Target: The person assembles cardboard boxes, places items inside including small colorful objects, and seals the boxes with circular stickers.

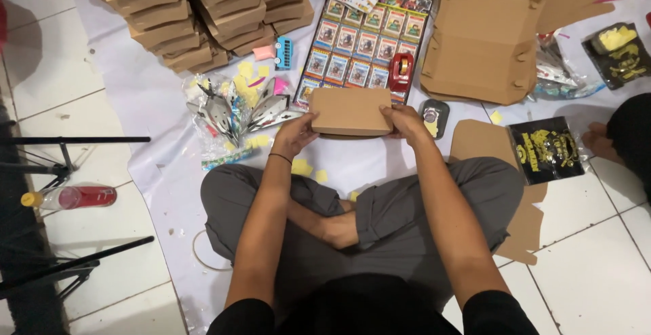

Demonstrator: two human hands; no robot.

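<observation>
I sit cross-legged on a white sheet (156,97) on a tiled floor. Both hands grip a closed brown cardboard box (350,110) held flat in front of my knees. My left hand (294,134) clasps its left end, with a dark band on the wrist. My right hand (407,123) clasps its right end, fingers curled over the edge.
Stacks of closed brown boxes (196,9) stand at the back left. An open cardboard box (483,40) lies back right. A sheet of small card packs (359,43), a red tape dispenser (401,72), clear bags of trinkets (234,114), black pouches (546,148), flat cardboard (525,220) and a bottle (71,197) surround me. Another person's foot (600,142) shows at right.
</observation>
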